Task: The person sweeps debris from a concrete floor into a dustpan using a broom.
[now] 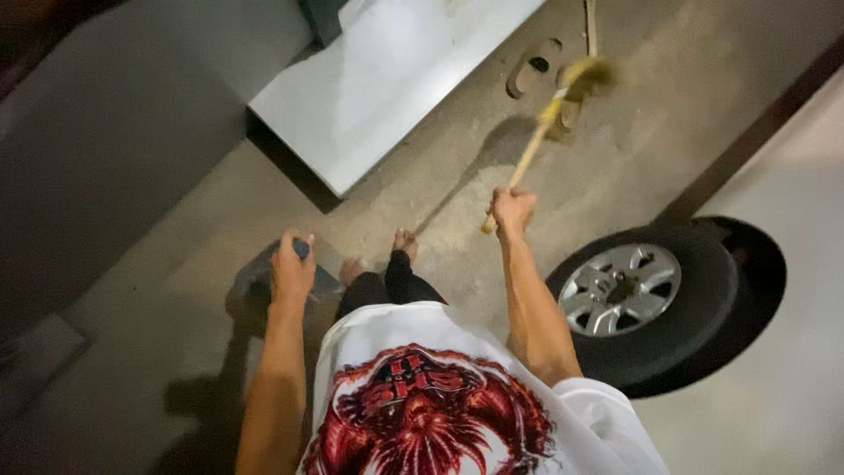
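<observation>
My right hand (pixel 512 211) grips the wooden handle of a small straw broom (pixel 571 84), whose bristle head is blurred above the concrete floor near a pair of sandals (pixel 534 66). My left hand (pixel 292 268) is closed on the dark handle of a grey dustpan (pixel 255 277) held low by my left leg. My bare feet (pixel 378 255) stand on the concrete between the two hands.
A white flat panel (pixel 378 79) lies on the floor ahead to the left. A car's wheel with a silver rim (pixel 646 295) and its pale body are at my right. A grey wall or surface (pixel 105 141) fills the left side.
</observation>
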